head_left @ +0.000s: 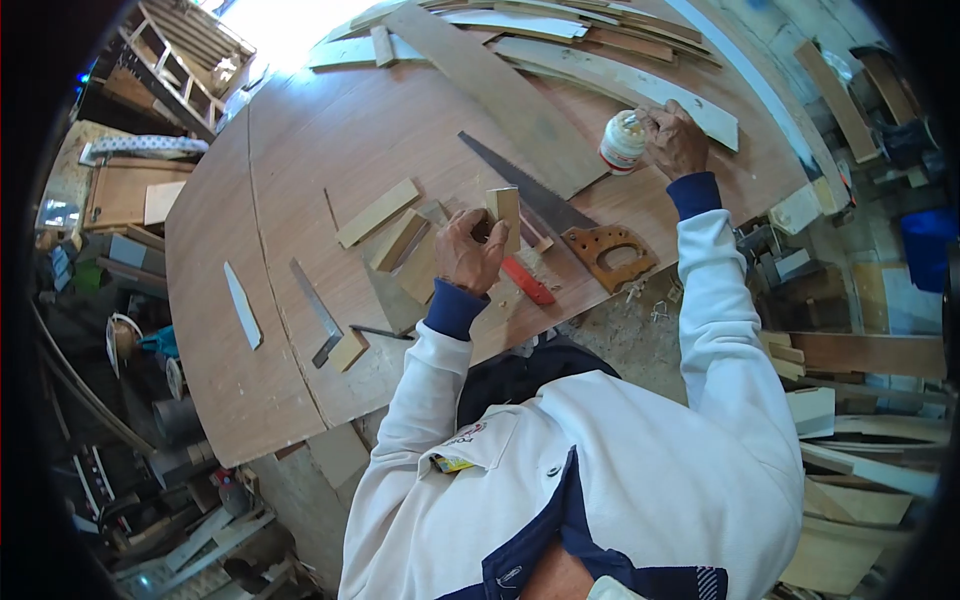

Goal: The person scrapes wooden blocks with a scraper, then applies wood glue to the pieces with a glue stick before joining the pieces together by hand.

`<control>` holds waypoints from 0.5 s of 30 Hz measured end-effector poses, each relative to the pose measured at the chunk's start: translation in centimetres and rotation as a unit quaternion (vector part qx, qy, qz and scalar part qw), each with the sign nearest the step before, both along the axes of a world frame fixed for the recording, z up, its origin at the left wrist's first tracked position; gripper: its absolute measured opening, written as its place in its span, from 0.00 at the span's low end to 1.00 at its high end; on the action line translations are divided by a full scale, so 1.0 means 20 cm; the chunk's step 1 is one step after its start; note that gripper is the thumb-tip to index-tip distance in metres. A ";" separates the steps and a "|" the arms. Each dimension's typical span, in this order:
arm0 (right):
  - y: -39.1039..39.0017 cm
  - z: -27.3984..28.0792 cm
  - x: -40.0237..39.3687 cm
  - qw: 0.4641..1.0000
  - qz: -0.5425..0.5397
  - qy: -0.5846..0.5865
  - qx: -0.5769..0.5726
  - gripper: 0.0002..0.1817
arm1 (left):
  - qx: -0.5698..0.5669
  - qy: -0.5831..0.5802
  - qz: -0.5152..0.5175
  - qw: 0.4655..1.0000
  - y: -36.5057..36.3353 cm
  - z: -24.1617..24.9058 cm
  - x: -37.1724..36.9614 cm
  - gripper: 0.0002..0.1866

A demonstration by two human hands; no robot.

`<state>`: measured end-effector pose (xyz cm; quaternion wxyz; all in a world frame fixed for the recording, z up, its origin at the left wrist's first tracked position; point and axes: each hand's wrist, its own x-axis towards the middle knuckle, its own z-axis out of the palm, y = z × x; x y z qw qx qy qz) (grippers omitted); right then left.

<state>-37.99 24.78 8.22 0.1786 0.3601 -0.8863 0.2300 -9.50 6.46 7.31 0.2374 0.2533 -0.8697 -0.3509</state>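
My left hand [468, 252] is closed around a short wooden block [505, 215], held upright above the workbench [290, 220]. Further right, my right hand [680, 142] has its fingers bent together at the mouth of a white jar [622, 145] with a red-marked label. What those fingers grip is hidden. Between the hands lies a handsaw [600, 250] with a brown wooden handle. A red tool-like piece [527, 281] rests just below the held block. Left of my left hand are more short wood pieces [378, 213].
A try square [320, 320] and a pale blade-shaped piece [242, 305] lie on the left of the bench. A wide board [500, 95] and several long strips [620, 80] cover the far side. Wood offcuts [860, 355] are stacked on the right.
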 end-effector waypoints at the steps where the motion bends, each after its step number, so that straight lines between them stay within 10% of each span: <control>1: -0.02 0.00 0.00 0.999 -0.036 -0.008 0.024 0.15 | 0.002 -0.009 0.015 1.000 0.00 0.00 0.03 0.14; 15: 0.00 -0.10 -0.02 0.996 -0.035 0.008 -0.087 0.12 | 0.058 -0.070 0.036 0.995 -0.05 -0.01 0.23 0.15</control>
